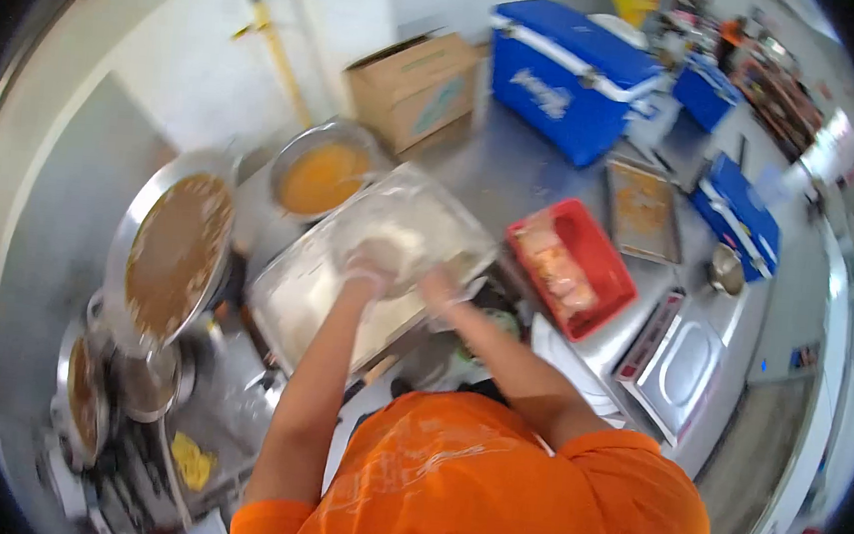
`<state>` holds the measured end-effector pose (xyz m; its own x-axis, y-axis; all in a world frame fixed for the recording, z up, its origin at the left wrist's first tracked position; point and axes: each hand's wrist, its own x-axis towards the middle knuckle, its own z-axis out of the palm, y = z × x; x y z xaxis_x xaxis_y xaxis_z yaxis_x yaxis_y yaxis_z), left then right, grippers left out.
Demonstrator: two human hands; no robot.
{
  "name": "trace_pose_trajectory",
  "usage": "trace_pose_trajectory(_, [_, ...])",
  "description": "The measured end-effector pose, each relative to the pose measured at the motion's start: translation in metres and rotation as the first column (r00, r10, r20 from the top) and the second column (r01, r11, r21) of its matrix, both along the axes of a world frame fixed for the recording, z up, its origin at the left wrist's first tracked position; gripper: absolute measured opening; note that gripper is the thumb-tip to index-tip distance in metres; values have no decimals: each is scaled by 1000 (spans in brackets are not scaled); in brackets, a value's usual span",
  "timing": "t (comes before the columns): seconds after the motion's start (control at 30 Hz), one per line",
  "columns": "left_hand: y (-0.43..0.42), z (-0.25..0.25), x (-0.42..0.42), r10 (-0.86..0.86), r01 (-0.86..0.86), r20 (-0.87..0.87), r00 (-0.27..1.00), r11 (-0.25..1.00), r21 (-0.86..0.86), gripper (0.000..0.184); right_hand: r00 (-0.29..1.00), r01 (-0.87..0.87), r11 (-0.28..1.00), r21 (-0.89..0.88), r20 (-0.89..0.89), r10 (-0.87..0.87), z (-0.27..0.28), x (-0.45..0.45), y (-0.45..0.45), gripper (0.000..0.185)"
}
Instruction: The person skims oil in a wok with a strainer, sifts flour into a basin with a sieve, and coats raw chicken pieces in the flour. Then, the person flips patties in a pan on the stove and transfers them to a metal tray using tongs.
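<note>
Wht wall, 1 yellow pipe, s/steel counter

Silver-grey worktop. Along its wall edge I see blue cooler with white band, white lettering; beside it, brown carton with greenish marking. Nearer front edge, red bin. White powder in silvery tray. Orange-yellow liquid in silvery bowl. My view also gives orange shirt, pale lettering; yellow pipe, whitish wall.

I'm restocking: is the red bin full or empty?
The red bin is partly full: pale orange pieces line its left side; bare red shows beside them.
</note>
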<state>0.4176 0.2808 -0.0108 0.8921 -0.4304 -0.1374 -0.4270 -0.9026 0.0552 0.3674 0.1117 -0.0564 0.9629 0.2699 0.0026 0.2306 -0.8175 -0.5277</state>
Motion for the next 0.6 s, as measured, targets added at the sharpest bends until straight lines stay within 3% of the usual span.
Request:
trace_pose_trajectory(0.03, [-4, 28, -9, -330, 341, -86, 940, 919, 200, 41, 995, 4, 990, 143, -95, 10, 7, -1, 9, 25])
trace_pose_trajectory(0.07, [-3, 7, -3, 42, -43, -209, 977, 999, 0, 50, 1000, -23, 934, 355, 18, 18, 34, -23, 14, 25])
trace_pose_trajectory(0.1, [-2, -14, 3, 371, -446, -312, 875, 869, -215, 61, 997, 9, 922, 387, -80, 24, 71, -37, 19, 28])
trace_pose_trajectory(0.13, [5, -38, 7, 425, -462, -183, 886, 842, -278, 71, 988, 157, 939, 305, -47, -150, 34, -32, 42, 27])
trace_pose_trajectory(0.17, [7, -55, 13, 488, -476, -60, 871, 808, -347, 82, 994, 106, 930, 352, -22, -105, 54, -40, 37, 27])
trace_pose_trajectory(0.2, [8, -42, 12, 522, -546, -170, 836, 760, -351, 80, 995, 86, 936, 343, 26, -100, 58, -41, 31, 25])
trace_pose_trajectory(0.27, [-8, 42, -16, 412, -569, -443, 796, 759, -316, 69, 988, 50, 946, 319, 121, -93, 65, -46, 20, 21])
trace_pose_trajectory(0.3, [-12, 36, -19, 405, -466, -231, 884, 794, -390, 61, 985, 109, 944, 310, 96, -145, 39, -35, 17, 19])
trace_pose_trajectory(0.37, [-9, 13, -27, 369, -236, 217, 904, 852, -467, 47, 974, 189, 941, 280, 72, -217, 2, -25, 13, 17])
trace_pose_trajectory(0.47, [-3, 40, -34, 413, -248, 133, 901, 742, -623, 42, 981, 152, 977, 149, 100, -168, 10, -19, 2, 18])
trace_pose_trajectory(0.57, [23, 55, -52, 486, -412, -174, 856, 440, -798, 44, 982, 103, 994, 22, 154, -105, 23, -17, -15, 19])
trace_pose_trajectory(0.6, [37, 44, -54, 570, -497, -260, 779, 310, -810, 49, 982, 108, 994, 13, 154, -109, 32, -11, -31, 19])
